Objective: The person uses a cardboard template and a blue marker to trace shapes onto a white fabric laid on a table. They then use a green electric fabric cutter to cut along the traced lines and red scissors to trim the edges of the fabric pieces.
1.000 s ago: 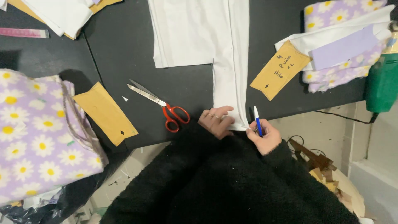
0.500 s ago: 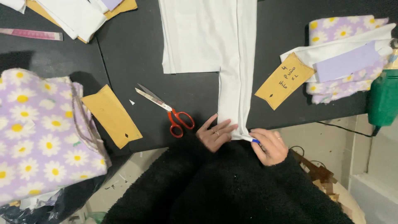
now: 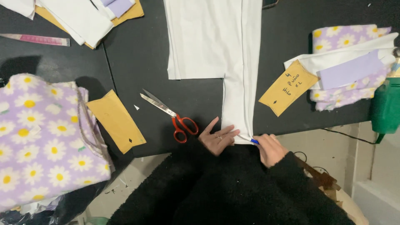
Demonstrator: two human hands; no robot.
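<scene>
— While my left hand [image 3: 217, 139] lies flat with its fingers spread, where does the white fabric strip [image 3: 238, 104] sit?

— It runs down the middle of the frame from the wide white fabric panel [image 3: 204, 37] at the top, and its lower end reaches the near edge of the black table [image 3: 137, 54]. My left fingertips press on that lower end, holding nothing, just resting open on the cloth.

— And the other hand?

— My right hand [image 3: 271, 148] is curled around a blue pen [image 3: 253, 141], low and right of centre. Its tip touches the bottom right corner of the strip, just beside my left fingertips.

— What lies around?

— Red-handled scissors [image 3: 171, 114] rest left of my left hand, blades pointing toward the upper left. Further left is a tan card pattern piece [image 3: 116, 121], partly under a purple daisy-print fabric pile [image 3: 41, 137] at the left edge. Another tan card piece with handwriting [image 3: 288, 87] lies right of the strip, touching a stack of daisy and white fabric [image 3: 350, 66] at the upper right. A green tool [image 3: 385, 106] is at the right edge, and a pink ruler [image 3: 37, 39] at the upper left.
</scene>
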